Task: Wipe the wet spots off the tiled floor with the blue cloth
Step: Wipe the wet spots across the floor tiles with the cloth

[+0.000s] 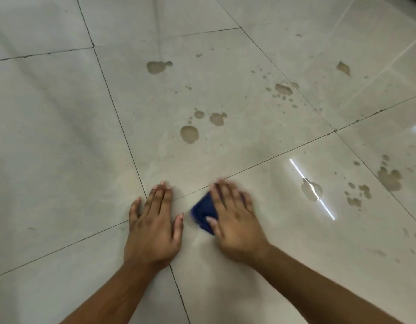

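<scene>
My two forearms come in from the near edge, and both hands are down on the tiled floor [62, 136]. My left hand [153, 225] lies flat and open, fingers together and thumb out, palm on the tile right where two dark grout lines cross, holding nothing. Just to the right of it, my right hand [235, 220] is spread palm-down on the blue cloth [202, 213], pressing it onto the floor; the hand is blurred, and the one cloth shows only as a dark blue bunch poking out from under the thumb and first fingers. The cloth sits just on the near side of the grout line that slants across ahead of my fingertips. To the right of the cloth, near a thin bright streak of reflected light [312, 189], lies one clear puddle [311, 190], and further right a cluster of brownish drops [389, 177] with smaller ones around it. Beyond the cloth, past the slanted grout line, I count three larger round spots [189, 134] close together, then another patch of drops [283, 89] further off to the right, one blotch [158, 66] straight ahead and far, and a last one [343, 67] far right. No containers, labels or writing are in sight.
</scene>
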